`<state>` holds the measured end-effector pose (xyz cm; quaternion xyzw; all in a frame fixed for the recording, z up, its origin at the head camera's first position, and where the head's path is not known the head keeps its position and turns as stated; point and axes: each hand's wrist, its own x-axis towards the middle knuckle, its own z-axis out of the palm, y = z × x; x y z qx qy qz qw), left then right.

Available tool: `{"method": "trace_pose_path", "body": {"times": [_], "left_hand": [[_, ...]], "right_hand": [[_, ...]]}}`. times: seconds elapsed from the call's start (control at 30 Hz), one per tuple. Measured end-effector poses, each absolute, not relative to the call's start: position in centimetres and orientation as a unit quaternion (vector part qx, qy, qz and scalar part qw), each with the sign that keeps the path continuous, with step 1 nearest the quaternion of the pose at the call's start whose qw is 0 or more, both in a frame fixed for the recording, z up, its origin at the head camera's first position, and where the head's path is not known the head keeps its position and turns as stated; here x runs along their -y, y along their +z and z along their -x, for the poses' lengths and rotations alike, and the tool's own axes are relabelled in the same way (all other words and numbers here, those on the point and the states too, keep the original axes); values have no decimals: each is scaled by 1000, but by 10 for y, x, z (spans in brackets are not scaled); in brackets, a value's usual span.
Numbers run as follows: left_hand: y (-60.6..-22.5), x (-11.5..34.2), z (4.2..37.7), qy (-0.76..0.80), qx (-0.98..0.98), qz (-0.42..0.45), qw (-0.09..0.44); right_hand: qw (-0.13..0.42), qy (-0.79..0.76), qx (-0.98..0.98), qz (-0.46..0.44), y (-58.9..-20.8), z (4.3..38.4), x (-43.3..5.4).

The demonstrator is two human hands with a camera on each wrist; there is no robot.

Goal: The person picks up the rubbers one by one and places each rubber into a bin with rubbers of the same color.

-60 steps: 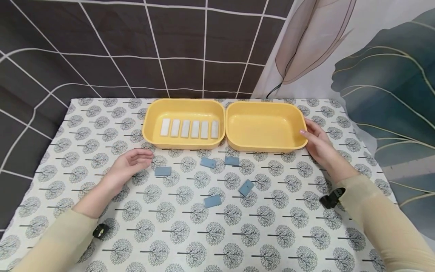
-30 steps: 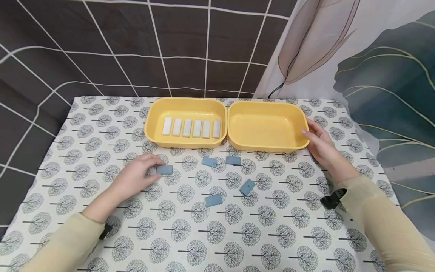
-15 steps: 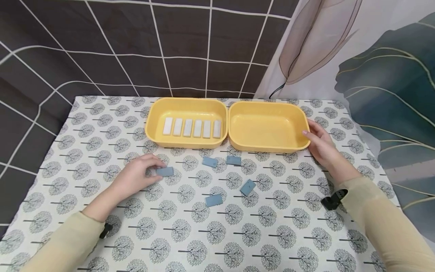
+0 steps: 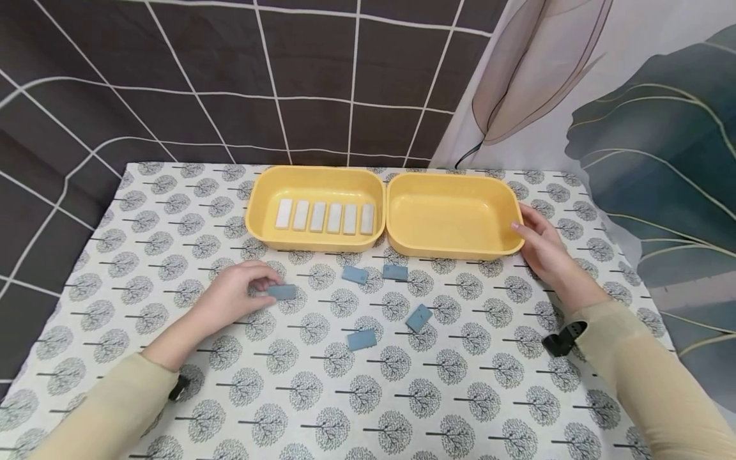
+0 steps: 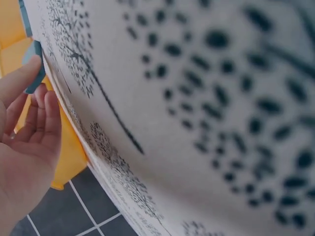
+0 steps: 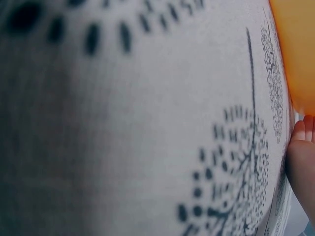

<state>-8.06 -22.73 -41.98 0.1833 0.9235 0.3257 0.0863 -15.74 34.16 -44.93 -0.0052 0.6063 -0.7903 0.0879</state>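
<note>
Left hand [image 4: 232, 295] pinches small flat blue rectangular block [image 4: 283, 292]; thumb and fingers nearly together, only block between. Block's far end sticks out past fingertips, in front of left yellow rounded-rectangular plastic tray [image 4: 316, 245]. Four loose blue blocks [image 4: 419, 317] lie to its right. Right hand [image 4: 546, 252] grips right yellow rounded-rectangular plastic tray [image 4: 451, 220], thumb at rim, fingers outside, partly hidden.

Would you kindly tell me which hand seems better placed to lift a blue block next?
Probably the left hand: it pinches a blue block, while the right hand holds the right tub.
</note>
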Motion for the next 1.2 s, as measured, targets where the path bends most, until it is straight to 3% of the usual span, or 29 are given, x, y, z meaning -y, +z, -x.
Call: {"method": "trace_pose_path", "body": {"times": [0.47,0.97,1.2], "left_hand": [[-416,214,88,326,-924,-197,42],[-400,188,116,396,-905,-146,60],[-381,167,123,396,-900,-171,67]], "right_hand": [[87,-797,-598,1,-451,156,-341],[89,-787,-610,-5,-452,157,-341],[91,-786,-611,-7,-449,157,-342]]}}
